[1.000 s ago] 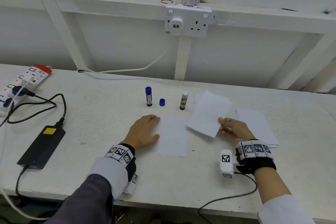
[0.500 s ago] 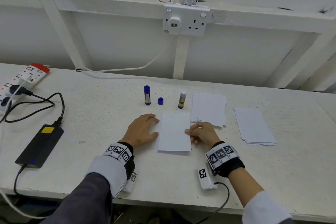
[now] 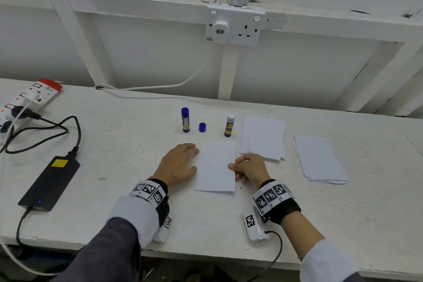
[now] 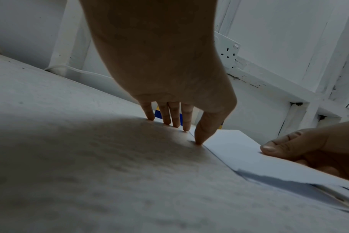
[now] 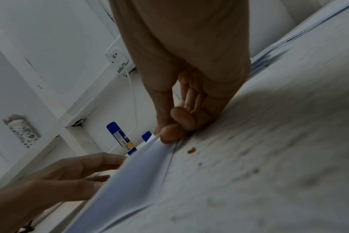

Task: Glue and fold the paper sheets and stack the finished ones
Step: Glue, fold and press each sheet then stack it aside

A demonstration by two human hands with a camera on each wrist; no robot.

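A white paper sheet lies folded over on the table between my hands. My left hand rests flat beside its left edge, straight fingers touching the table at the fold. My right hand pinches the sheet's right edge between thumb and curled fingers. Behind the sheet stand a capped blue glue stick, a loose blue cap and an uncapped glue stick. One pile of sheets lies right of the glue, another pile farther right.
A black power adapter with cables lies at the left, and a power strip sits at the far left edge. A wall socket hangs above the table. The near table edge runs just below my wrists.
My right hand brought a sheet down and leftward from beside the pile, laying it over the sheet in front of me. It now pinches the right edge. The left hand stayed put.
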